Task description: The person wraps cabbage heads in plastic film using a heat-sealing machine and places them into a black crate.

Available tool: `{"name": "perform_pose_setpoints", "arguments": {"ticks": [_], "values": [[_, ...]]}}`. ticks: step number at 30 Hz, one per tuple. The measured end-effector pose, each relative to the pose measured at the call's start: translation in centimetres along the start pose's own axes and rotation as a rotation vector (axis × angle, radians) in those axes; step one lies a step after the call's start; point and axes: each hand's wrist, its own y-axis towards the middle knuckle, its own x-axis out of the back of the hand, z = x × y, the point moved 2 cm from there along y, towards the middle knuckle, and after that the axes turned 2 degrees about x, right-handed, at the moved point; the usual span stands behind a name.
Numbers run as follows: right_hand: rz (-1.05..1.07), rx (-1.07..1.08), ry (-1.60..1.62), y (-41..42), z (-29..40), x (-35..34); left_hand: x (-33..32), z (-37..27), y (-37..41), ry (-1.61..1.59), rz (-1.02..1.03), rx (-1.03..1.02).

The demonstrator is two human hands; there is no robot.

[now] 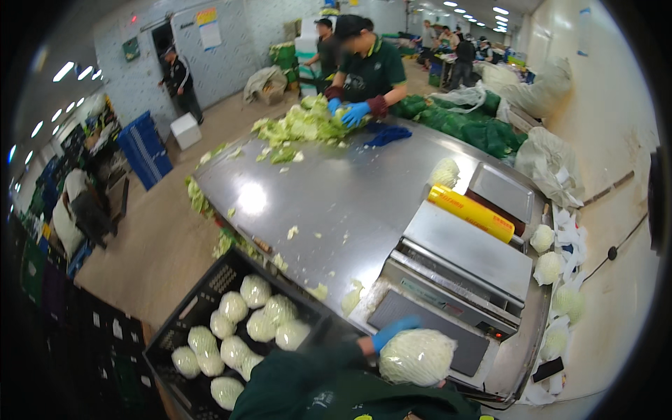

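Observation:
A pale round cabbage [417, 357] in white netting and shiny clear film is close in front of my chest. My left hand [394, 334], in a blue glove and blurred, lies along the cabbage's far left side. Only a sliver of what seems to be my right hand [442, 384] shows at the cabbage's lower right edge; its fingers are hidden. Just beyond is a film wrapping machine [462, 273] with a dark pad [470, 344] at its front and a small lit red light. A yellow roll of cling film [471, 211] lies behind its metal cover.
At my left, a black plastic crate [181, 315] holds several wrapped cabbages [255, 291]. More netted cabbages [547, 268] line the table's right edge, near a phone [547, 370]. Across the steel table [315, 194], a co-worker [370, 68] in blue gloves handles cabbage beside loose leaves [294, 123].

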Motion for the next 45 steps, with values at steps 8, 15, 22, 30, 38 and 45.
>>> {"name": "perform_pose_setpoints", "arguments": {"ticks": [8,15,22,30,38,45], "values": [[0.128,-0.033,0.559,-1.8,13.7,2.3,-1.4,-10.8,-7.4,-0.457,0.087,-0.512],[0.63,-0.439,0.891,2.1,18.5,-6.4,1.6,-3.6,-18.1,-0.389,-0.602,-0.427],[0.922,-0.228,0.502,4.9,20.8,-15.3,2.3,-0.7,-34.7,-0.943,-1.266,-0.239],[0.435,0.33,-0.234,8.9,15.7,-7.6,11.1,11.2,-36.3,0.877,-1.383,0.375],[-1.13,-0.028,-0.393,-0.4,1.0,28.6,11.8,0.4,-23.7,0.68,-1.299,0.157],[-1.382,-0.764,-0.387,-14.0,-19.9,47.6,5.8,-8.2,-3.1,0.372,-0.729,0.0]]}}
